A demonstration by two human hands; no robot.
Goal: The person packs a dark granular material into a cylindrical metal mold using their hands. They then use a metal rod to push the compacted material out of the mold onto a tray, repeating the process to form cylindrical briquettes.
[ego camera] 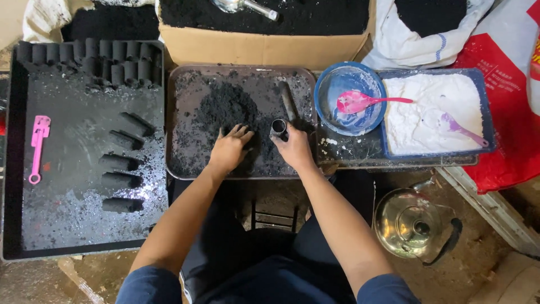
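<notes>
My left hand lies spread, fingers down in the heap of black powder that fills the middle of the grey metal tray at the centre of the frame. My right hand is closed around a short metal tube mould, held upright with its open mouth facing up, just to the right of the heap and beside a dark rod lying on the tray. As far as I can judge, the work is well under way but far from over: on the large black tray at the left, a row of pressed black cylinders is packed along the upper edge, and five more cylinders lie apart in a column lower down, with plenty of bare tray around them. Much powder is left on my tray, and more fills the cardboard box at the top. At the right sit a blue bowl with a pink spoon, and a blue tray of white powder with a purple spoon. A pink tool rests at far left, a metal kettle at lower right.
</notes>
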